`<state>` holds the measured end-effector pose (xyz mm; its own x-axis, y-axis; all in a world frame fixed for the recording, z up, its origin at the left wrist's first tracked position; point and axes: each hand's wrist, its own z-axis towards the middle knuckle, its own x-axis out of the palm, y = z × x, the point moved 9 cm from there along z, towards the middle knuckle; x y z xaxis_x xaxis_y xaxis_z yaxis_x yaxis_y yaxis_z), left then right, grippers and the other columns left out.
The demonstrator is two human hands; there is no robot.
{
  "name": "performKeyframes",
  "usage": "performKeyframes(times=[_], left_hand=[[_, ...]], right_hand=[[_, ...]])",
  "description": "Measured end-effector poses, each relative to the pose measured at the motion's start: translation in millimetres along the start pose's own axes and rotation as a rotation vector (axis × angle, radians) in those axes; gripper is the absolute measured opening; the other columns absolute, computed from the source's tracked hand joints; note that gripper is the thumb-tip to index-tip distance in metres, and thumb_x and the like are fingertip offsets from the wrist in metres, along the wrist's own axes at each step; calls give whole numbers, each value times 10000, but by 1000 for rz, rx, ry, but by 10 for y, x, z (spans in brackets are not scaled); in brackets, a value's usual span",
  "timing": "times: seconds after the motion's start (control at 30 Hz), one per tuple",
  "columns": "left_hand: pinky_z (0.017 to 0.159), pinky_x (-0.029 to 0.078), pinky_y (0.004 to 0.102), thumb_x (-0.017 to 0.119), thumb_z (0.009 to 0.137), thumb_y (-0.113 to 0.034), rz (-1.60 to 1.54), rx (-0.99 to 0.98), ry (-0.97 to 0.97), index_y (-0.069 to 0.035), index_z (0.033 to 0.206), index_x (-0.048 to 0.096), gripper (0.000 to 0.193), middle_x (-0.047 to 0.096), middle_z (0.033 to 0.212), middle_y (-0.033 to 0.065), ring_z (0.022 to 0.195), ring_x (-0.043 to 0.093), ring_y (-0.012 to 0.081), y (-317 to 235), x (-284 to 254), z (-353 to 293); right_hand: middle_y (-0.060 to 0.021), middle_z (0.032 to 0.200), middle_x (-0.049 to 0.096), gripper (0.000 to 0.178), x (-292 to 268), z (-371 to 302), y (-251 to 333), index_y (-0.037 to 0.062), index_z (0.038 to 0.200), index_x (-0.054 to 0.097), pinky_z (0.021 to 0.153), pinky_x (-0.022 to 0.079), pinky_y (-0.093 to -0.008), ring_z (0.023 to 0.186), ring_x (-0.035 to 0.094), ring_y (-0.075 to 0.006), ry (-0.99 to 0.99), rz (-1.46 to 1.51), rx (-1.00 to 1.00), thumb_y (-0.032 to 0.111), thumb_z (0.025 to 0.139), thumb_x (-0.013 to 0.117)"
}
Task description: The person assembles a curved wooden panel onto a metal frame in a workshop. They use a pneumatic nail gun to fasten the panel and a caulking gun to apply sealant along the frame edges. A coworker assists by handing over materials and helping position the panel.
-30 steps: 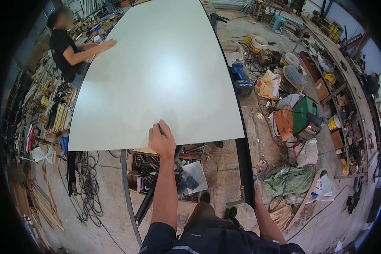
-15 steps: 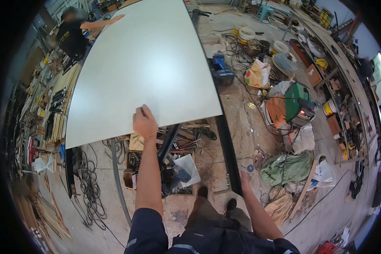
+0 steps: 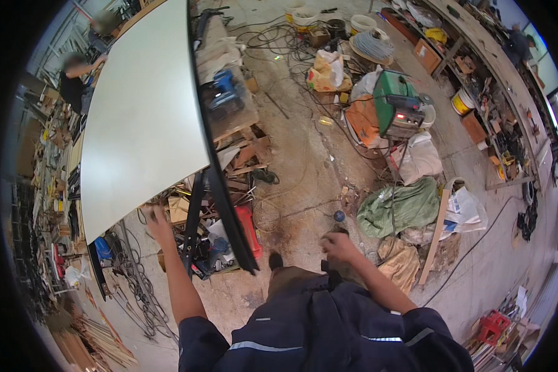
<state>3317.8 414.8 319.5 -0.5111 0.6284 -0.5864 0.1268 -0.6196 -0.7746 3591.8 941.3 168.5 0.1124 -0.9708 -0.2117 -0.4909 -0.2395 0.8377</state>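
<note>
A large pale panel [image 3: 146, 118] lies on a frame with black bars, stretching from near me to the far left. Just below its near edge is my left hand [image 3: 159, 224], its fingers smeared by motion. Away from the panel, my right hand [image 3: 341, 246] is out over the floor with its fingers curled in. Something small and dark shows by those fingers, too unclear to name. A long black bar [image 3: 229, 217] runs along the panel's right side and ends between my two hands. Another black bar [image 3: 194, 214] slants beneath the panel.
Scrap wood and tools fill a box [image 3: 220, 268] under the frame. Looped cables [image 3: 136, 273] lie at left. On the right are a green machine [image 3: 394, 102], a green sack [image 3: 398, 211] and a cluttered bench [image 3: 477, 68]. Two people stand beyond the panel; another is far right.
My left hand has come off the panel's top to below its near edge. My right hand has left the black bar. The panel and frame now appear further left in view.
</note>
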Motion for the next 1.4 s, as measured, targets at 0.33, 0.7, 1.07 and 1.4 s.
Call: performKeyframes(times=[0.33,0.7,1.07,1.4], left_hand=[[700,529,282,545,1033,-277,-204,-236,17,33,1032,610,316,681,919,84,759,622,128,-935,188,-1400],[774,516,273,540,1020,-124,-394,6,268,25,1051,610,167,687,893,86,810,642,133,-3124,2730,-354],[705,516,251,598,993,-112,-477,-51,611,28,1051,608,152,697,898,71,772,620,91,-4037,4468,1113],[806,518,293,568,1013,-146,-314,-302,411,39,1053,595,191,674,893,86,837,634,143,-4201,5464,2546]], right_hand=[[-94,717,662,234,-2640,-271,-1469,-44,910,663,513,509,-292,545,618,-148,-405,290,322,171,906,570],[-70,739,652,228,-3614,1939,-257,-30,1022,662,490,494,-282,556,605,-141,-376,201,252,152,905,588],[-67,735,616,128,-4566,2841,-22,32,909,634,477,519,-330,536,599,-169,-397,299,610,137,894,563],[-149,796,659,134,-5370,6212,1602,-41,977,621,517,497,-356,603,617,-192,-133,209,495,86,936,628]])
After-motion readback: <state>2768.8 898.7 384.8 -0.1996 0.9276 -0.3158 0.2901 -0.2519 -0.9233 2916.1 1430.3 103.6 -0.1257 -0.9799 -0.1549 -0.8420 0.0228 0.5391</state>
